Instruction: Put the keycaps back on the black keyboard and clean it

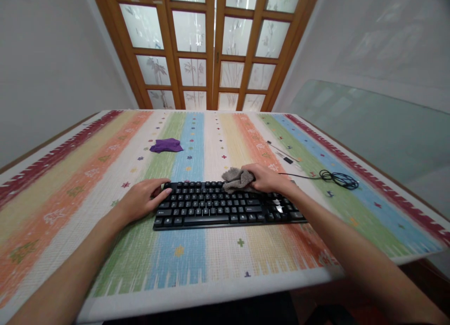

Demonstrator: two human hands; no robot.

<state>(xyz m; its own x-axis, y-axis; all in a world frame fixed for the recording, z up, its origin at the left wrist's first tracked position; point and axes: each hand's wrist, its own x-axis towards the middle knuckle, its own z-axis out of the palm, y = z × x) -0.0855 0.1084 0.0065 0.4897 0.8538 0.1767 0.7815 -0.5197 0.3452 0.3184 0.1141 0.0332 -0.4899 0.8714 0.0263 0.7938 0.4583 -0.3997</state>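
A black keyboard [211, 205] lies flat on the patterned tablecloth, its long side towards me. My left hand [147, 196] grips its left end, the thumb on the top left keys and the fingers along the back corner. Bunched in my right hand [265, 178] is a grey cloth [238, 179], which rests on the top row of keys right of the middle. My right hand and forearm hide part of the keyboard's right end.
A crumpled purple cloth [166, 145] lies beyond the keyboard to the left. At the right are a coiled black cable [339, 178] and a thin brush-like tool [283, 151] beside a small black item [288, 160]. The striped tablecloth [225, 254] reaches the near edge.
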